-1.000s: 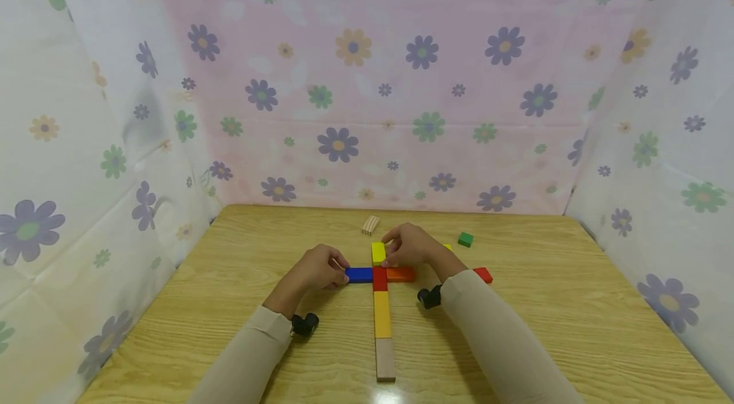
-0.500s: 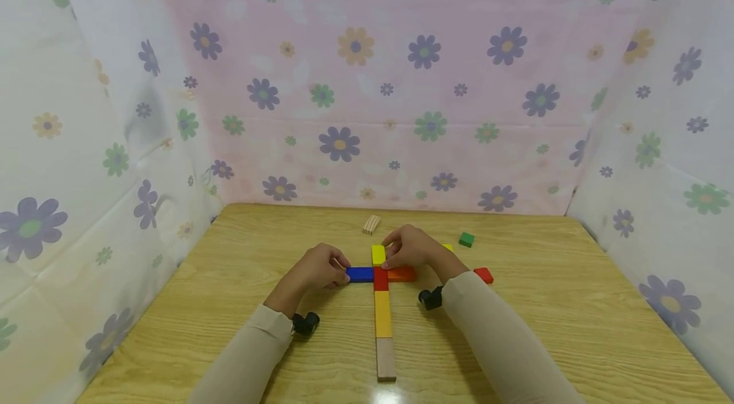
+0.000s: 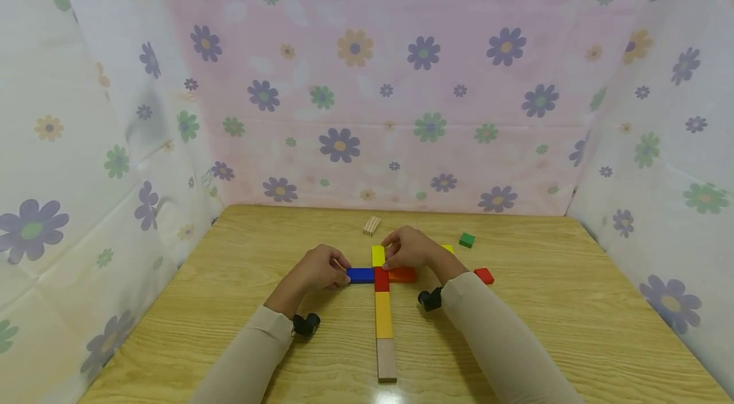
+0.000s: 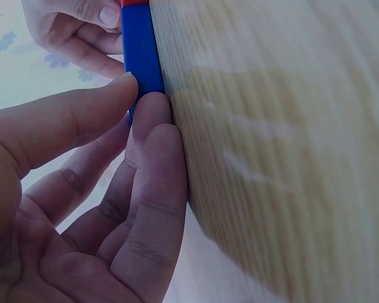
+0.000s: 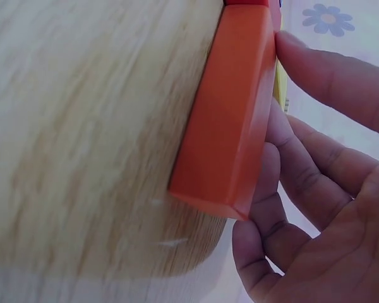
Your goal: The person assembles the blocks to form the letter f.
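Note:
Coloured wooden blocks lie in a cross in the head view. A red block (image 3: pixel 381 279) forms its centre, with a blue block (image 3: pixel 360 275) on the left and an orange block (image 3: pixel 402 274) on the right. My left hand (image 3: pixel 322 267) pinches the blue block's outer end between thumb and fingertips. At the cross's far end, my right hand (image 3: pixel 411 247) holds the yellow block (image 3: pixel 378 255) by its right side; part of that grip is hidden. In the right wrist view, its fingers lie beside the orange block (image 5: pixel 224 120). An amber block (image 3: pixel 383 315) and a plain wooden block (image 3: pixel 387 359) extend nearer.
A striped wooden piece (image 3: pixel 371 225) lies beyond the cross. To the right are a green block (image 3: pixel 467 240), a red block (image 3: pixel 484 276) and another yellow block (image 3: pixel 448 249), partly behind the right wrist. Floral cloth (image 3: pixel 395 104) borders the wooden table (image 3: pixel 275 225).
The yellow block has shifted slightly nearer, toward the central red block, with my right hand. My left hand stays at the blue block's end.

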### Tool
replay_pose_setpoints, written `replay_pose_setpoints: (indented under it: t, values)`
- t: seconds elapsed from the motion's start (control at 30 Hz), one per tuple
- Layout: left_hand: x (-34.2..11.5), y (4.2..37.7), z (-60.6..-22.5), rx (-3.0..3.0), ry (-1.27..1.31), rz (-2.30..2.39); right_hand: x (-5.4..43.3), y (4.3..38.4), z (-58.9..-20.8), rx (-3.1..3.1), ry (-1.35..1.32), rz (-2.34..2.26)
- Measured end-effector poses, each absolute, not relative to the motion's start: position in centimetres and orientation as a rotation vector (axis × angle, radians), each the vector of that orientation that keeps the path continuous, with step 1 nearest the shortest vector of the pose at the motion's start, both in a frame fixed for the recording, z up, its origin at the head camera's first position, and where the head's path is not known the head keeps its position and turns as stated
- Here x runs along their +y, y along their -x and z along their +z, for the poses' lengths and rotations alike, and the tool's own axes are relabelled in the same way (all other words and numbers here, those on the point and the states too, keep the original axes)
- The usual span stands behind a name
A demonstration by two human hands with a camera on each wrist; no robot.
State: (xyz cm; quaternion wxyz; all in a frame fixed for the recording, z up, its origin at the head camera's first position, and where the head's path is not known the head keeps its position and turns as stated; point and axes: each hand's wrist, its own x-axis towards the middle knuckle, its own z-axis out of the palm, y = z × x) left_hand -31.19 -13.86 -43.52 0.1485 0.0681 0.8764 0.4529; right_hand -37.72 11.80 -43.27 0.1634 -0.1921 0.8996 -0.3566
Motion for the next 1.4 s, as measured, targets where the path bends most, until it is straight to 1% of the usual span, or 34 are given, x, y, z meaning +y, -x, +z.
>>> replay_pose_setpoints:
  t: [0.47, 1.4]
  values:
    - [-13.8, 31.31, -43.52, 2.531, -0.202, 1.277, 11.17, 37.29, -43.25, 2.644, 0.472, -1.015]
    - [-13.95, 31.26, -43.6, 2.532, -0.223, 1.292, 11.04, 37.35, -43.07, 2.64, 0.454, -1.004]
